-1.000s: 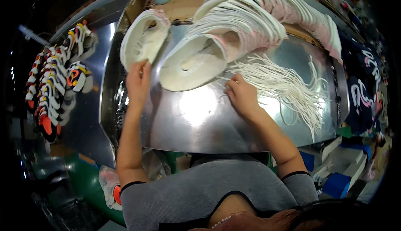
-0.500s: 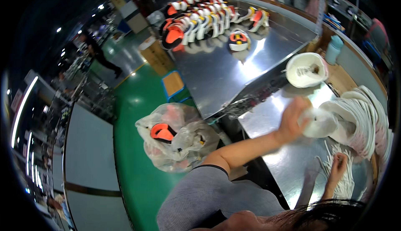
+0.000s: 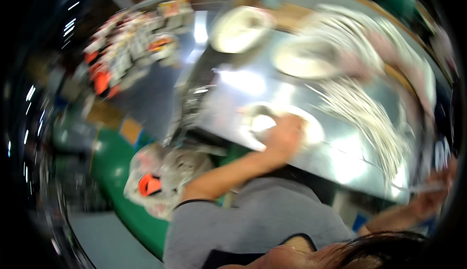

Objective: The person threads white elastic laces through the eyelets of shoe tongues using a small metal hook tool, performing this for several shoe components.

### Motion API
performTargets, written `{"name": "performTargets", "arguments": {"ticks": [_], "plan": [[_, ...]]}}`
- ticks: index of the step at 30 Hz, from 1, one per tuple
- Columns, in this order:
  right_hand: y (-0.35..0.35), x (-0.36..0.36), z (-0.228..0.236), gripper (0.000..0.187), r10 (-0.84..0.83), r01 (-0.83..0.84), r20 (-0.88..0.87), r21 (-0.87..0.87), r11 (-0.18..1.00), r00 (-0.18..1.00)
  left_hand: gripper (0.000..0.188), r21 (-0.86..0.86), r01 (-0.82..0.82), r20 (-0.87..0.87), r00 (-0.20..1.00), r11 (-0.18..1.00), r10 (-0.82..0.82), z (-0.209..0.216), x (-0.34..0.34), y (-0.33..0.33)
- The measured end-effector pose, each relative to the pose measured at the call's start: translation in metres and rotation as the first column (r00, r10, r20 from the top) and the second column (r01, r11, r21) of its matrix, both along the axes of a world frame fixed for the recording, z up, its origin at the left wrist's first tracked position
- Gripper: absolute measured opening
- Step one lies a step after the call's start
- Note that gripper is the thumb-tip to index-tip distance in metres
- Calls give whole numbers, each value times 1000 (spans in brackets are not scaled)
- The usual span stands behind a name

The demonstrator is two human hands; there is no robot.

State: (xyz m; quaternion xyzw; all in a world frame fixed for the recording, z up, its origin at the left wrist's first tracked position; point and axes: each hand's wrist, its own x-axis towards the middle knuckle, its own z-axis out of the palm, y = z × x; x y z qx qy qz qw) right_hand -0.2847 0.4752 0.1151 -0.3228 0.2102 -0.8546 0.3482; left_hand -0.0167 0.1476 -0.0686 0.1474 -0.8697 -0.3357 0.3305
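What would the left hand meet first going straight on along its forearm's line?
Beyond the white piece it touches, the left hand would probably meet the white laces first; motion blur leaves depth unclear.

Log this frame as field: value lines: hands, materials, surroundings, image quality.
Left hand: on a white shoe upper, over the near part of the metal table; grip unclear
Right hand: at far right, white strand at it; grip unclear
Laces: white lace bundle, table's right half
Stock: nested white uppers; separate upper to their left
Left side: orange-and-white pieces; plastic bag below
Image: motion-blurred
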Motion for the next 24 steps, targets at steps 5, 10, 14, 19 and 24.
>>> {"name": "performTargets", "arguments": {"ticks": [5,10,14,19,24], "plan": [[-130,98,-107,17,-22,-9,32,752,659,999,22,-390,-39,246,958,920,145,45,26,-52],[-198,126,-164,15,-24,-94,144,754,650,989,22,-308,48,357,932,950,69,68,21,-66],[-212,126,-177,25,-42,26,-3,825,564,999,22,-297,126,607,790,947,85,84,48,-61],[-220,127,-180,28,14,57,-76,842,537,997,53,851,-212,487,662,481,-569,56,-6,-81],[-209,119,-178,31,-43,230,-246,814,533,968,68,997,3,-41,847,-73,-529,33,-33,-46]]}}
